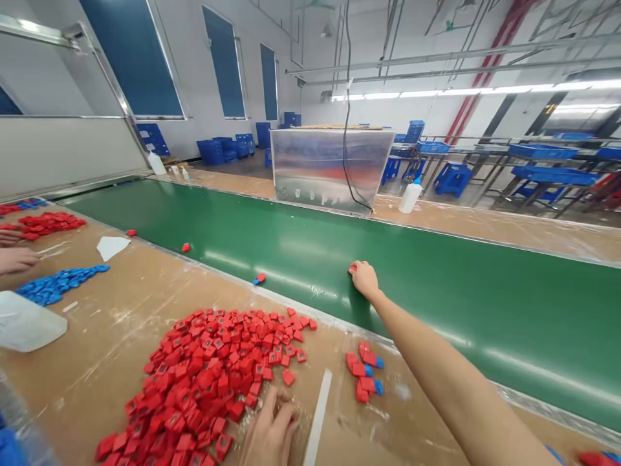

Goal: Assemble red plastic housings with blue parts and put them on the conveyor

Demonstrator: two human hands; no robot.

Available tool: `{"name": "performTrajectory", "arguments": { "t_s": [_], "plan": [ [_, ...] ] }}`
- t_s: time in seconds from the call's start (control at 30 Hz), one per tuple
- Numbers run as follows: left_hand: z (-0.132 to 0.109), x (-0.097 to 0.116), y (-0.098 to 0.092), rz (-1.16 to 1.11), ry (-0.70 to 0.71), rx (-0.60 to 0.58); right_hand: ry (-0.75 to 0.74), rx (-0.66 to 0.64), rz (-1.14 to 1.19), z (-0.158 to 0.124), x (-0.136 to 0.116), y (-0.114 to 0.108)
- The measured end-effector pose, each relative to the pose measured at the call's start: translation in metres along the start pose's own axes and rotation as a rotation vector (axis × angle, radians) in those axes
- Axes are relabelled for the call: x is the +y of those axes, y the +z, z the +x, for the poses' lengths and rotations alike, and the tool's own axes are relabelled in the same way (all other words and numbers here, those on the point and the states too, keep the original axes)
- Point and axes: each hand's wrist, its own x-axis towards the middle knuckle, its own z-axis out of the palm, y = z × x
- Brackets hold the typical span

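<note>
Pinching a small red plastic piece [352,268], right grip [363,279] clamped on it at the green conveyor belt [291,226]; left grip [269,430] at the edge of the red pile [204,382] on the tabletop [121,336] (closed or not, can't tell).

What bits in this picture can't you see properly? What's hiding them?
All in the head view:
Red piece: the right hand's fingers hide most of it.
Red heap: the left hand covers part, and the bottom edge cuts it off.
Co-worker's hand: the left edge cuts it off.
Blue things: the corner cuts them off and they're blurred.
</note>
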Motion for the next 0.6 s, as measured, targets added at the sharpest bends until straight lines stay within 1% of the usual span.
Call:
{"name": "performTrajectory", "arguments": {
  "t_s": [0.1, 0.17, 0.27, 0.4, 0.5, 0.6],
  "plan": [
    [-0.005, 0.016, -0.015, -0.046, -0.034, -0.06, 0.012, -0.052, 0.047, -0.038, 0.015, -0.024],
    [-0.008, 0.021, -0.017, -0.076, -0.016, -0.068, 0.037, -0.075, 0.096, -0.074, 0.025, -0.045],
    [-0.013, 0.023, -0.013, -0.153, 0.027, -0.02, 0.054, -0.105, 0.202, -0.143, 0.037, -0.077],
    [-0.013, 0.022, -0.012, -0.247, 0.045, -0.003, 0.003, -0.163, 0.352, -0.25, 0.044, -0.114],
    [-0.012, 0.023, -0.016, -0.288, 0.056, 0.011, -0.043, -0.223, 0.432, -0.32, 0.042, -0.131],
    [-0.02, 0.028, -0.019, -0.358, 0.053, 0.034, -0.08, -0.282, 0.51, -0.369, 0.035, -0.141]
  ]
}}
